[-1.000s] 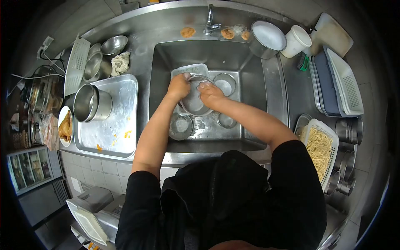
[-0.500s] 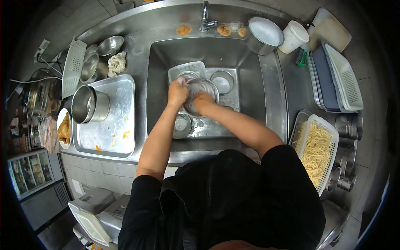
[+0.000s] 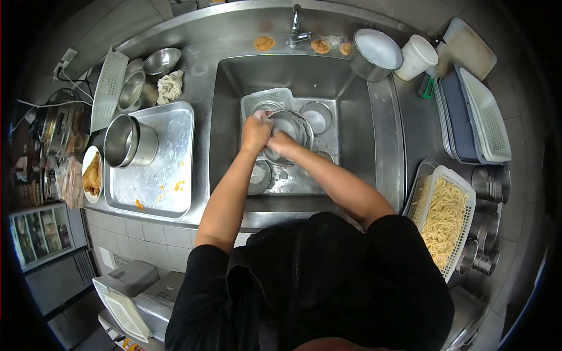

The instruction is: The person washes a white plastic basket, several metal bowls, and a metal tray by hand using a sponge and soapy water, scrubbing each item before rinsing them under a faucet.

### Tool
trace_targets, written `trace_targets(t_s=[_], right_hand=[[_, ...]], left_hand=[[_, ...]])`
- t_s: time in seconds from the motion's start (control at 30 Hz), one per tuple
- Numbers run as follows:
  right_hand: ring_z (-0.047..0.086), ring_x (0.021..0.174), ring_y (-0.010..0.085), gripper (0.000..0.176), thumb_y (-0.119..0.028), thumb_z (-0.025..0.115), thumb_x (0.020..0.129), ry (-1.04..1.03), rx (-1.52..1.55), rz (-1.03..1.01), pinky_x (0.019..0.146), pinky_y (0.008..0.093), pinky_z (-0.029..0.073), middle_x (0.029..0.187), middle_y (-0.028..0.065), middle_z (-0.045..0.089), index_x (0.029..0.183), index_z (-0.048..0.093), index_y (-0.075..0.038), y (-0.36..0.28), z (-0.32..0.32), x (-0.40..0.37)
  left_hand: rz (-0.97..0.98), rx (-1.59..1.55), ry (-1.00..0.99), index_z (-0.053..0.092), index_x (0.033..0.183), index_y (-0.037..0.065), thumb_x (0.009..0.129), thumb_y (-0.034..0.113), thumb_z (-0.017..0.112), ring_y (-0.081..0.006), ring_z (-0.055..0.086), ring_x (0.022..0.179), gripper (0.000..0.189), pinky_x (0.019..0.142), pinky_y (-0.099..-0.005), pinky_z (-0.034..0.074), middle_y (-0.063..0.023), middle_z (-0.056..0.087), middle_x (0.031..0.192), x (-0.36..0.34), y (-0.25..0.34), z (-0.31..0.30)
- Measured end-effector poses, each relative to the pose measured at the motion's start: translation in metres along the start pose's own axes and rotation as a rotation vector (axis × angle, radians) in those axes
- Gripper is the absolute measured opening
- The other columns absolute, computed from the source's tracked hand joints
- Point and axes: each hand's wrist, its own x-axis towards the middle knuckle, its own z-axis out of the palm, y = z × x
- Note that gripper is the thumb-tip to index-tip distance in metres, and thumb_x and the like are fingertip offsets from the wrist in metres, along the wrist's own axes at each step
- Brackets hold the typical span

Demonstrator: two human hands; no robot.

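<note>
A round metal pot (image 3: 301, 126) is tilted in the sink, with its inside facing up toward me. My left hand (image 3: 256, 134) is closed on the left side of its rim. My right hand (image 3: 282, 144) is curled at the pot's inner wall, close to my left hand. Motion blurs its fingers, and whatever they hold is hidden. Under and around the pot are a white perforated basket (image 3: 284, 95), a round metal container (image 3: 317, 117) to the right and another metal container (image 3: 260, 178) at the lower left.
The steel sink (image 3: 351, 146) surrounds my hands, with a faucet (image 3: 295, 29) behind. Left of it, a metal tray (image 3: 170, 158) carries stacked pots (image 3: 143, 143). A large pot (image 3: 374, 55) stands at the sink's back right corner. A noodle-filled basket (image 3: 465, 234) sits at right.
My right hand has moved from deeper in the pot toward my left hand at the rim. My left hand keeps its hold. The whole view has shifted slightly.
</note>
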Motion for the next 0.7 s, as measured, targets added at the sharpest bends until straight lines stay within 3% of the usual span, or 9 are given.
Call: trace_targets(t_s=[0.03,0.1,0.17,0.2,0.33,0.4,0.5,0.57,0.7], right_hand=[[0.052,0.112,0.0323,0.05,-0.021,0.053,0.08,-0.038,0.579,0.037,0.095,0.0376,0.04,0.12,0.0234,0.052,0.124,0.045,0.002,-0.004,-0.002,-0.001],[0.052,0.114,0.029,0.052,-0.02,0.057,0.078,-0.1,0.842,-0.096,0.095,0.0365,0.041,0.121,0.0226,0.052,0.124,0.045,0.002,0.01,0.002,-0.003],[0.055,0.107,0.0304,0.042,-0.02,0.058,0.076,0.012,-0.291,-0.468,0.087,0.0407,0.044,0.11,0.0183,0.057,0.114,0.051,-0.004,-0.004,-0.008,-0.038],[0.056,0.105,0.03,0.042,-0.021,0.061,0.076,-0.025,-0.661,-0.412,0.086,0.0406,0.045,0.109,0.0155,0.059,0.116,0.053,-0.012,-0.006,-0.012,-0.042],[0.06,0.095,0.0304,0.042,-0.023,0.068,0.073,-0.417,-0.717,-0.31,0.084,0.0384,0.046,0.103,0.0129,0.063,0.111,0.058,-0.008,-0.055,-0.065,-0.049],[0.061,0.089,0.0284,0.04,-0.027,0.071,0.073,-0.241,-0.5,-0.502,0.08,0.0362,0.046,0.097,0.0123,0.064,0.105,0.059,-0.005,-0.033,-0.079,-0.026],[0.06,0.086,0.0266,0.041,-0.031,0.072,0.073,-0.053,-0.247,-0.442,0.08,0.0344,0.045,0.095,0.0125,0.064,0.102,0.06,-0.005,-0.034,-0.102,-0.017],[0.06,0.089,0.0272,0.038,-0.03,0.071,0.074,-0.01,-0.272,-0.442,0.081,0.0354,0.045,0.098,0.0123,0.063,0.1,0.059,-0.005,-0.033,-0.102,-0.012],[0.055,0.104,0.0275,0.029,-0.028,0.067,0.077,0.444,-0.381,-0.463,0.089,0.0372,0.043,0.106,0.0108,0.061,0.095,0.062,-0.006,-0.035,-0.081,-0.025]], left_hand=[[-0.001,-0.001,0.002,0.061,0.08,0.0,0.076,0.013,0.061,-0.0173,0.056,0.065,0.014,0.063,-0.0311,0.044,-0.0099,0.062,0.07,0.003,0.0,-0.001],[-0.006,0.036,0.009,0.06,0.077,0.0,0.076,0.011,0.061,-0.0143,0.053,0.063,0.011,0.062,-0.03,0.043,-0.0078,0.059,0.067,0.018,0.0,-0.01],[0.008,0.076,0.005,0.057,0.071,0.003,0.078,0.012,0.06,-0.013,0.049,0.061,0.012,0.059,-0.0291,0.042,-0.0035,0.056,0.065,0.039,-0.026,-0.017],[-0.108,0.059,-0.077,0.057,0.07,0.004,0.08,0.012,0.059,-0.0128,0.048,0.061,0.013,0.058,-0.0288,0.041,-0.0015,0.055,0.066,0.05,-0.043,-0.019],[-0.275,-0.16,-0.264,0.058,0.088,0.005,0.086,0.021,0.056,-0.0137,0.052,0.07,0.016,0.064,-0.0285,0.043,0.0007,0.059,0.081,0.053,-0.07,-0.021],[-0.366,-0.278,-0.33,0.057,0.096,0.005,0.087,0.024,0.056,-0.0144,0.054,0.074,0.022,0.068,-0.0288,0.044,-0.0004,0.06,0.087,0.035,-0.056,-0.027],[0.057,-0.145,-0.385,0.056,0.113,0.005,0.085,0.043,0.059,-0.0203,0.058,0.092,0.047,0.084,-0.0323,0.042,-0.0097,0.063,0.102,0.007,-0.022,-0.033],[0.011,0.005,-0.408,0.061,0.102,0.002,0.084,0.044,0.059,-0.0184,0.058,0.085,0.046,0.078,-0.0309,0.044,-0.01,0.065,0.092,0.004,-0.016,-0.037],[-0.172,-0.099,-0.192,0.064,0.09,-0.001,0.084,0.044,0.06,-0.0162,0.057,0.074,0.047,0.072,-0.0304,0.044,-0.0093,0.064,0.08,0.005,-0.019,-0.029]])
